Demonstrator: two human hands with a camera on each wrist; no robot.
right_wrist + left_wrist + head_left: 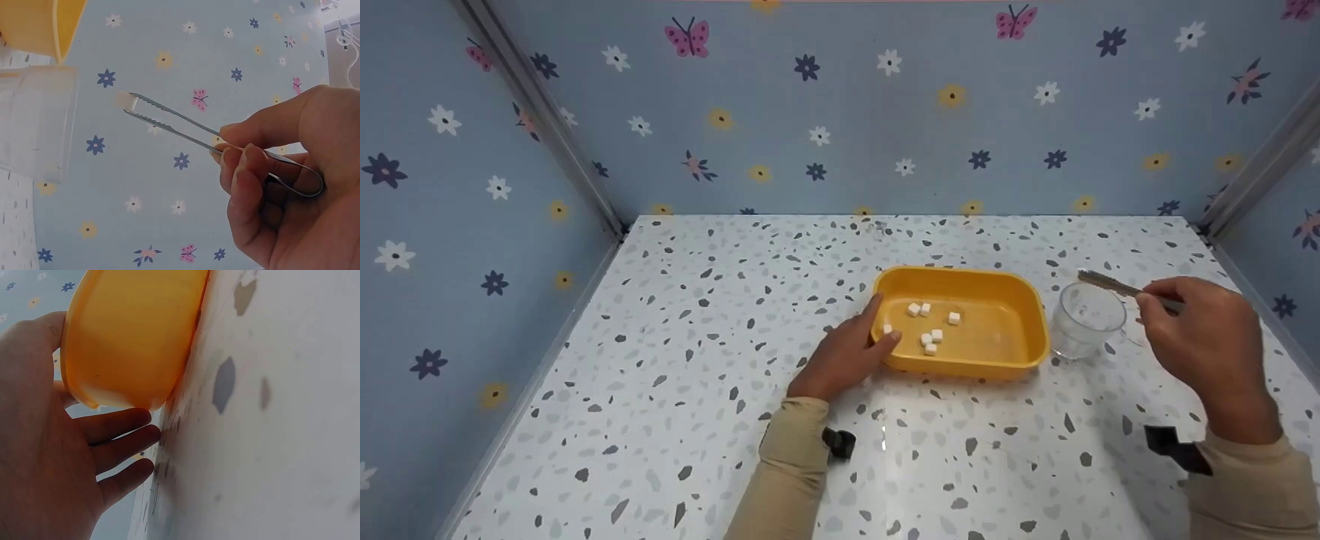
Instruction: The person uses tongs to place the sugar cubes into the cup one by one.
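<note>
My left hand holds the left end of a yellow rectangular tub, its thumb over the rim and its other fingers along the outside wall. Several small white cubes lie scattered on the tub's floor. With thumb and fingertips my right hand pinches metal tweezers. Between the serrated tweezer tips is a white cube, clear in the right wrist view. In the head view the tips overlap the upper rim of a clear cup, which stands upright beside the tub's right end.
Both stand on a white speckled tabletop. A blue flower-patterned panel closes off the back, with similar panels at the left and right sides. Dark straps with small devices sit at both wrists.
</note>
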